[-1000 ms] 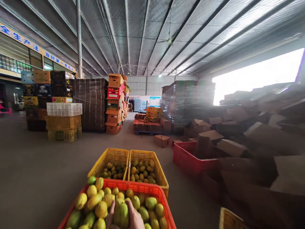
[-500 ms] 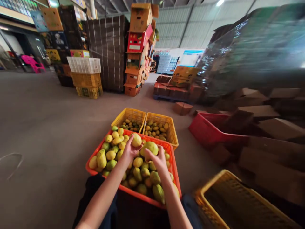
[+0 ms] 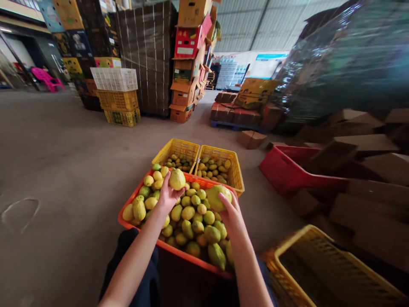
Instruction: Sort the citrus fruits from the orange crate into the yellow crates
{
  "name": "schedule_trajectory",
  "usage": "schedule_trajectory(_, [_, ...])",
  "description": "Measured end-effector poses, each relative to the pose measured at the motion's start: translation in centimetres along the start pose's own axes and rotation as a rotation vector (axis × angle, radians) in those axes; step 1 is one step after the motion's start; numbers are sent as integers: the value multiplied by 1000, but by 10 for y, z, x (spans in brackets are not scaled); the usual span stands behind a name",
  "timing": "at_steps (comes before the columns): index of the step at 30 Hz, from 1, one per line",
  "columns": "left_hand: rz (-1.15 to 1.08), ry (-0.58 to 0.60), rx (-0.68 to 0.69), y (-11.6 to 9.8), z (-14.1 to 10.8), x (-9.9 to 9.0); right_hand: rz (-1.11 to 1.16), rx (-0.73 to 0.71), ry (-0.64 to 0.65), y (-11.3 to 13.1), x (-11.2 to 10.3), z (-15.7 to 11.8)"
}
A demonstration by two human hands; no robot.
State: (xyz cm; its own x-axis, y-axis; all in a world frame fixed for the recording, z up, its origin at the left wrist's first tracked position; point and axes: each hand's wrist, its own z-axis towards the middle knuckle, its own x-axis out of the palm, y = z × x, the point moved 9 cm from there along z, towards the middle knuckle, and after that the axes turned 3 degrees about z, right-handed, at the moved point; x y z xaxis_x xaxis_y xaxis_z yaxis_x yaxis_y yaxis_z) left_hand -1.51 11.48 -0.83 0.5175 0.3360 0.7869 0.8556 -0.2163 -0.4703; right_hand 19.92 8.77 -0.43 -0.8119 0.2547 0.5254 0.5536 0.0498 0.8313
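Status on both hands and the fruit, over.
Left hand: round fruit held. Right hand: larger fruit held. Both above orange crate. Nothing seen blocking.

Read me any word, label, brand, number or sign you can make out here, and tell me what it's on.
Nothing reads clearly enough to quote.
Red carton: white label, print too small.
Blue sign in the background: too small and blurred.
Dark blue carton: pale print, too blurred.
Smaller fruit in the left hand and larger fruit in the right hand: no lettering visible.
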Motion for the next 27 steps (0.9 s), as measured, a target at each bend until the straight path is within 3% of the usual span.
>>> schedule_trajectory(5, [41,10,-157,28,12,-9,98,74,58,-9,11,3])
schedule_trajectory(11, [-52,103,-168,51,27,-20,218,325,86,-44,24,-4])
schedule_trajectory(19, [-170,3,-175,43,3,-13,409,398,-130,-43,26,-12])
schedule_trajectory(23, [-207,19,-142,37,1,-17,447,384,-129,-50,17,-4])
schedule_trajectory(27, [-221,-64,-110,33,-2,-21,451,377,-119,-57,10,3])
